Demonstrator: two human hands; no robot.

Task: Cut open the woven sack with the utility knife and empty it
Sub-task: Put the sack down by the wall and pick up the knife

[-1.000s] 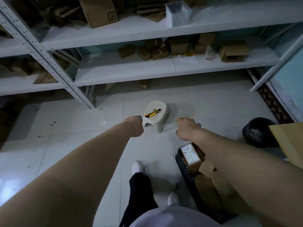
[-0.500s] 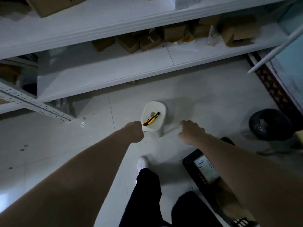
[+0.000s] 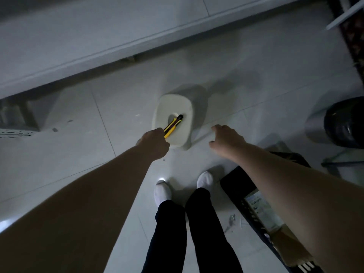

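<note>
Closing my left hand [image 3: 155, 142] on utility knife [image 3: 173, 126] butt end; light, rigid, slick plastic. Right hand [image 3: 226, 139] open, empty.

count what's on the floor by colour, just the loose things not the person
white: 1, the plastic stool
yellow and black: 1, the utility knife lying on the stool
black: 2, the bin bag and the crate
total: 4
</note>
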